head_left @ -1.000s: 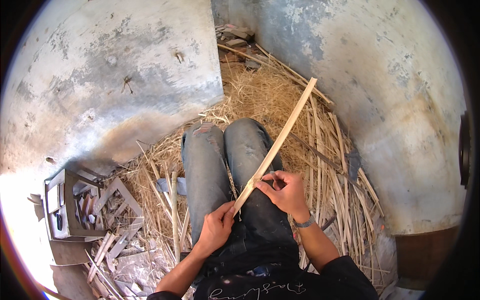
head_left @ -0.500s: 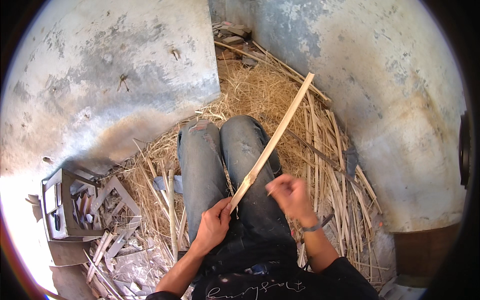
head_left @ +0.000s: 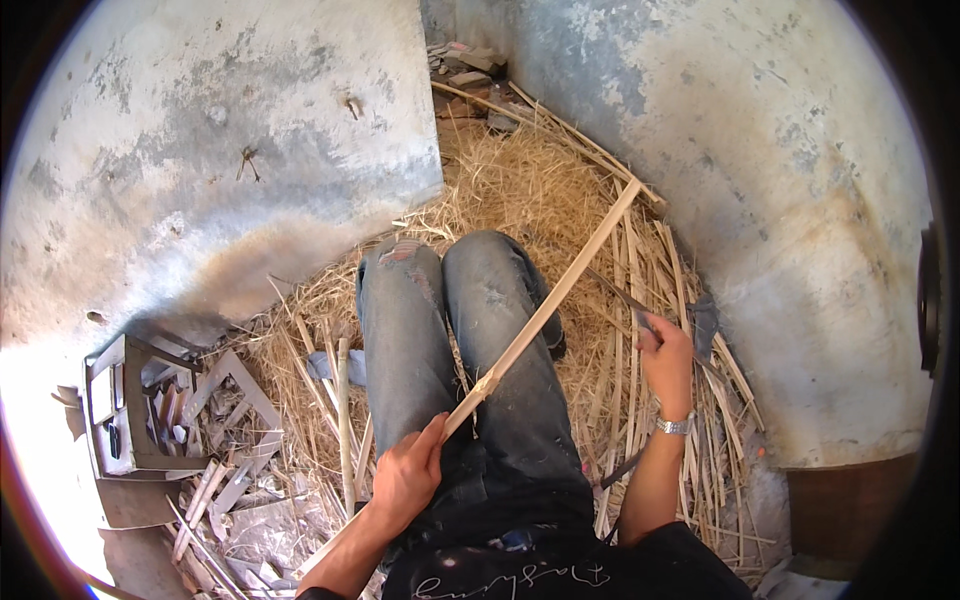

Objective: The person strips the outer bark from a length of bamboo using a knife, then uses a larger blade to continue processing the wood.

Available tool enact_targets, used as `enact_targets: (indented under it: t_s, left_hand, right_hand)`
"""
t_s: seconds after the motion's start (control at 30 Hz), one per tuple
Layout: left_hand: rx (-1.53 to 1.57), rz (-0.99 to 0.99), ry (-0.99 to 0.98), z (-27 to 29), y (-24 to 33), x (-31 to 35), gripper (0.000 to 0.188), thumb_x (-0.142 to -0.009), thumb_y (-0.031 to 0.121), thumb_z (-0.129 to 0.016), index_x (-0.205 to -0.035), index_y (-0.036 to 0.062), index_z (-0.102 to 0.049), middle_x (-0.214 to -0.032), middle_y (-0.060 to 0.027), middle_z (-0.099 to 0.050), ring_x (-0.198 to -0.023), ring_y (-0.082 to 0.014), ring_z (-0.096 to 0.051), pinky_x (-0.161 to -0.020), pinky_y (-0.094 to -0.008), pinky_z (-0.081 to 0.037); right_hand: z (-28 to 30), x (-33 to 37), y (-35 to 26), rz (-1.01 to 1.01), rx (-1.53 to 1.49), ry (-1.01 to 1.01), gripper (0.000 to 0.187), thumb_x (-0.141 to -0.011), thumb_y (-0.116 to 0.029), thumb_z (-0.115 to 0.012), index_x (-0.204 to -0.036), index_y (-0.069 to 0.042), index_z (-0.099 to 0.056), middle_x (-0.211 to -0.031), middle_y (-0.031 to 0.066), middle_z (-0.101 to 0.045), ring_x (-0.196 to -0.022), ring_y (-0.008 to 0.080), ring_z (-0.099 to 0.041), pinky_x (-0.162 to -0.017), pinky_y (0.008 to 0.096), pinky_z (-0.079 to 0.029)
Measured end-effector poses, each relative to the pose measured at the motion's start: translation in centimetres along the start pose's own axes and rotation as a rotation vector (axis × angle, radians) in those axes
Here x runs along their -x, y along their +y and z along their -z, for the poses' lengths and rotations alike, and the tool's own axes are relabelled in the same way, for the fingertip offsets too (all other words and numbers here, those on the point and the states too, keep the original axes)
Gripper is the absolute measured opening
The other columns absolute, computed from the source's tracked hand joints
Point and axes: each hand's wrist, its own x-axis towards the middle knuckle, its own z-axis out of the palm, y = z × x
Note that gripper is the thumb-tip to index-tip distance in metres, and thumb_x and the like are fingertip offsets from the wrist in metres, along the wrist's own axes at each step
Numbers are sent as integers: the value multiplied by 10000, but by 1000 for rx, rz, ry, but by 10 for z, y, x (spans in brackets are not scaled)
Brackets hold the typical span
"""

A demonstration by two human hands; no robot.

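Observation:
My left hand [head_left: 408, 476] is closed round the lower end of a long, pale bamboo strip [head_left: 560, 288]. The strip slants up and right across my thighs, with a knot-like joint [head_left: 486, 385] a little beyond my fingers. To the right of my knees, my right hand [head_left: 666, 362] is bent with its fingers drawn together. Its fingertips meet, or overlap in view, a long, thin, dark strip [head_left: 612, 290] lying over the bamboo pieces. What sits between those fingers is hidden.
Loose shavings [head_left: 505, 185] cover the floor ahead. Several split bamboo lengths [head_left: 625, 400] lie at right, beside a stained wall [head_left: 780, 200]. A wooden frame [head_left: 125, 400] and scraps stand at left. An upright pale stick [head_left: 343, 420] is near my left leg.
My right hand has moved up and right, from beside the bamboo strip to the dark strip. The bamboo strip's far end has dropped lower and right; my left hand has shifted slightly down and left.

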Motion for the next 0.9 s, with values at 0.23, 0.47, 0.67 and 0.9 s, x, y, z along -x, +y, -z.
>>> enact_targets:
  t_s: [0.23, 0.47, 0.67, 0.9]
  left_hand:
    - [-24, -6, 16, 24, -11, 20, 334, -957, 79, -666, -1288, 112, -699, -846, -193, -709, -693, -385, -698, -612, -462, -552]
    - [-34, 28, 13, 28, -23, 34, 330, -940, 69, -675, -1266, 106, -708, -840, -206, -708, -697, -389, -703, -614, -460, -552]
    - [-38, 39, -10, 13, -15, 21, 328, -943, 69, -660, -1266, 100, -708, -818, -202, -698, -687, -388, -693, -622, -474, -548]
    - [12, 19, 32, 0, -10, 7, 335, -954, 75, -647, -1285, 97, -693, -839, -204, -700, -722, -401, -693, -645, -489, -548]
  right_hand:
    - [-43, -17, -60, 104, -202, 17, 244, -1046, -215, -632, -946, 7, -629, -635, 53, -544, -528, 117, -497, -511, 314, -386]
    - [-58, -42, -76, 149, -67, 36, 226, -1002, -254, -686, -921, -43, -693, -628, 162, -596, -505, 329, -555, -483, 410, -389]
    - [-78, -13, -83, 309, -96, -35, 179, -989, -215, -693, -899, -61, -696, -650, 174, -613, -525, 367, -583, -481, 426, -408]
    - [-79, -2, -88, 310, -150, -31, 155, -982, -182, -696, -883, -64, -681, -675, 184, -608, -528, 384, -570, -487, 440, -407]
